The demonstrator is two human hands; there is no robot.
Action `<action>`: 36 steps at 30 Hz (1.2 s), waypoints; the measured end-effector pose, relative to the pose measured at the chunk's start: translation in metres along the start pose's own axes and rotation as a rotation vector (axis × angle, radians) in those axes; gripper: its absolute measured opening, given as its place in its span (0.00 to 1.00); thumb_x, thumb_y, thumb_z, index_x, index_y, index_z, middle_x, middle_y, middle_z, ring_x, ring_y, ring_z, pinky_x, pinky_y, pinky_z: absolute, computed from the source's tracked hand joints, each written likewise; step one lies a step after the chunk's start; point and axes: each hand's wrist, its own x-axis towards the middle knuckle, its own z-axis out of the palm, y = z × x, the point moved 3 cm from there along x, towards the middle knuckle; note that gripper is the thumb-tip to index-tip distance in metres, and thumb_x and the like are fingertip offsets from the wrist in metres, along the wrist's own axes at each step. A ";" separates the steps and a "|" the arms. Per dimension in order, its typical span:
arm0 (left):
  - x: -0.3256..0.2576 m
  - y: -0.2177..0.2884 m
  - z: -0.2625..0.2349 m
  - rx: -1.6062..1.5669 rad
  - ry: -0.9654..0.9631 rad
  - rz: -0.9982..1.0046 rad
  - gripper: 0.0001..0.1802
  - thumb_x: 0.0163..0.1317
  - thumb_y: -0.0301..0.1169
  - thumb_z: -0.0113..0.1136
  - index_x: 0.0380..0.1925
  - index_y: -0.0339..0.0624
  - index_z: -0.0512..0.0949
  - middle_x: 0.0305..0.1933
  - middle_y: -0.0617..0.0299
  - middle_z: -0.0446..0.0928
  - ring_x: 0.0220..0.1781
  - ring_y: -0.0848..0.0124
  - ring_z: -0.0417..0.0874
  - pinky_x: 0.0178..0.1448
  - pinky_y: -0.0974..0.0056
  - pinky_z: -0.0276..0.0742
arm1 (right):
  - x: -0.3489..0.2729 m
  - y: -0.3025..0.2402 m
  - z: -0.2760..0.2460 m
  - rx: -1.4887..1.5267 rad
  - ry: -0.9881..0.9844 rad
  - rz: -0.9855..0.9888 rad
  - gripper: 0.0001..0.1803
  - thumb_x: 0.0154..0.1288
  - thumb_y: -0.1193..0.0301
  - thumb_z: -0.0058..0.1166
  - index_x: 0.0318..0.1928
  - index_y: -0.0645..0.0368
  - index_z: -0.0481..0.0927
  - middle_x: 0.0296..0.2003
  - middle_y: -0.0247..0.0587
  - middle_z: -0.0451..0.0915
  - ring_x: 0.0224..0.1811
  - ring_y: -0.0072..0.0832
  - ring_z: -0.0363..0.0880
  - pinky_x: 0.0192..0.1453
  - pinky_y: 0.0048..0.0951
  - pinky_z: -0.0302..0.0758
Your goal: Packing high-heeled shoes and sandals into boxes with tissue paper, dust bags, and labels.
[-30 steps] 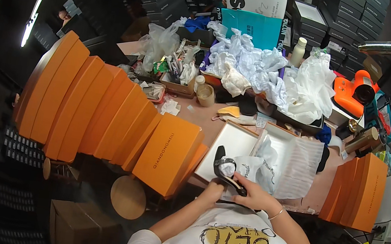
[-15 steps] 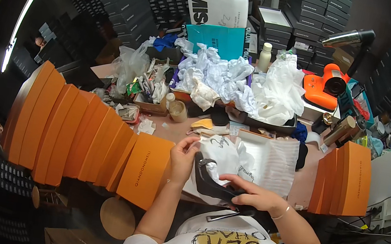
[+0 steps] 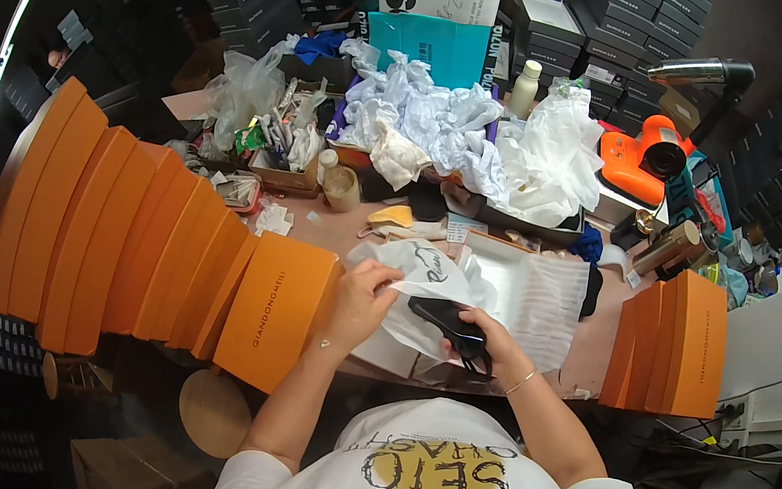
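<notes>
The black shoe (image 3: 445, 320) has sunk, right hand (image 3: 490, 338) gripping, left hand (image 3: 362, 303) seemingly pinching tissue paper (image 3: 417, 271).

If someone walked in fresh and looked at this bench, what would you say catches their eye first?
Most striking is the row of orange boxes fanned along the person's left side, with a smaller orange stack at the right. In the middle, the left hand grips white wrapping paper while the right hand holds a black shoe against it. Behind them lies a heap of crumpled white paper.
</notes>
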 end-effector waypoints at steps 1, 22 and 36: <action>0.004 -0.013 0.000 0.014 0.016 -0.002 0.07 0.55 0.21 0.62 0.35 0.33 0.82 0.33 0.58 0.78 0.32 0.70 0.79 0.38 0.69 0.74 | -0.003 0.004 -0.006 0.108 -0.140 0.018 0.22 0.63 0.64 0.45 0.56 0.60 0.68 0.42 0.44 0.75 0.35 0.35 0.74 0.33 0.32 0.73; -0.022 0.089 0.068 0.045 -0.116 0.516 0.13 0.50 0.17 0.64 0.38 0.39 0.82 0.31 0.59 0.76 0.29 0.67 0.78 0.31 0.66 0.74 | -0.056 0.009 0.001 0.509 -0.031 -0.141 0.19 0.70 0.59 0.45 0.54 0.57 0.72 0.49 0.43 0.77 0.42 0.32 0.80 0.43 0.35 0.81; -0.104 0.017 0.181 -0.325 -1.131 -0.398 0.19 0.65 0.41 0.58 0.45 0.35 0.77 0.42 0.56 0.76 0.41 0.66 0.79 0.48 0.65 0.77 | -0.122 0.013 -0.205 -1.161 1.059 -0.718 0.20 0.68 0.67 0.47 0.57 0.63 0.71 0.50 0.48 0.76 0.48 0.39 0.77 0.50 0.37 0.75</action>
